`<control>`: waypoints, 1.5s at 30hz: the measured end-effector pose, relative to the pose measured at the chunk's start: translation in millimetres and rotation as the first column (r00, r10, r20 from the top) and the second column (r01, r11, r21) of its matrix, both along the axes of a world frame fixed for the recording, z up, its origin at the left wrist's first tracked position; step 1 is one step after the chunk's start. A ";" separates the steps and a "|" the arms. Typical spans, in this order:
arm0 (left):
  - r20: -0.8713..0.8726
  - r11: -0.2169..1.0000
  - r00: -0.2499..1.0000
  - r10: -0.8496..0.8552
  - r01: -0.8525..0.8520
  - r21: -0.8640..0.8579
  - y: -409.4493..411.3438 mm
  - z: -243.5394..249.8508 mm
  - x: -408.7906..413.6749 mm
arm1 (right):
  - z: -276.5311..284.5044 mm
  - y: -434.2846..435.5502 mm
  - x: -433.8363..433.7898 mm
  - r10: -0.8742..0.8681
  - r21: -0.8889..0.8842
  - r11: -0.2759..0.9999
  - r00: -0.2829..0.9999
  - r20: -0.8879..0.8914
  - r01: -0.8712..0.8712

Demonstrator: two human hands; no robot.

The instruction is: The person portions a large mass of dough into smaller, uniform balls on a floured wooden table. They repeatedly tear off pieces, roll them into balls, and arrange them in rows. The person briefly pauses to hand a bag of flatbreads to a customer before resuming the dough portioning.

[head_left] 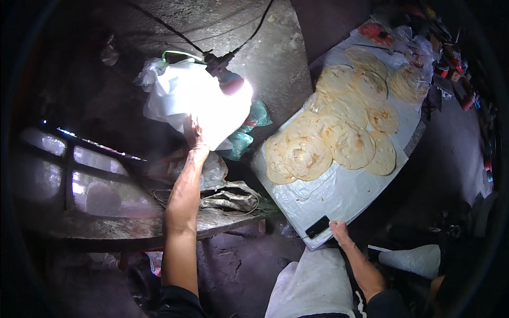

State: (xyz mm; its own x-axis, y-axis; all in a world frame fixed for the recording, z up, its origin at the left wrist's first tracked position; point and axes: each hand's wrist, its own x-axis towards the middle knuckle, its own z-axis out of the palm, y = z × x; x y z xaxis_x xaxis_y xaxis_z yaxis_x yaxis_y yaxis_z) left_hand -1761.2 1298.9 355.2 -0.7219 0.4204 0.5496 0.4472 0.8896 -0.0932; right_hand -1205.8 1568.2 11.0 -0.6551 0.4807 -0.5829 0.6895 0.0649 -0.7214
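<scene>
My left hand (195,135) reaches up to a large white plastic bag (171,93) beneath a bright hanging lamp (231,81). The glare hides the fingertips, so whether they grip the bag does not show. My right hand (339,229) rests at the near edge of a table covered with white sheeting (338,194), its fingers curled in. Beside it lies a black phone (317,227). Farther up the same table, round flatbreads (308,158) overlap in several piles, some browned in spots. Another stack of flatbreads (409,83) stands at the far right, partly in clear plastic.
Green plastic bags (240,145) lie beside the white bag. Below them a clear bag (213,173) and crumpled sacking (234,200) sit on a worn ledge (222,223) by a window. Black cables (171,28) hold the lamp. A red bag (375,33) is at the table's far end.
</scene>
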 end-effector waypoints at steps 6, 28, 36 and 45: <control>-0.053 0.833 0.976 -0.210 0.207 0.513 46.4 31.9 71.8 | 43.7 -60.7 -40.7 0.169 0.024 0.986 0.961 -0.218 -0.168; 0.391 -0.034 0.556 -0.734 -0.605 0.796 -9.1 9.1 243.8 | 377.8 -133.1 -335.9 -0.291 -0.728 0.622 0.777 -0.558 -0.289; 0.195 -0.293 0.482 -0.854 -0.756 0.586 24.3 -0.7 96.7 | 337.3 -114.7 -335.3 -0.368 -0.578 0.812 0.699 -0.613 -0.080; 0.383 0.018 0.775 -0.502 -0.434 0.901 39.2 -18.4 187.9 | 286.2 -68.2 -375.6 -0.324 -0.597 0.469 0.502 -0.802 -0.651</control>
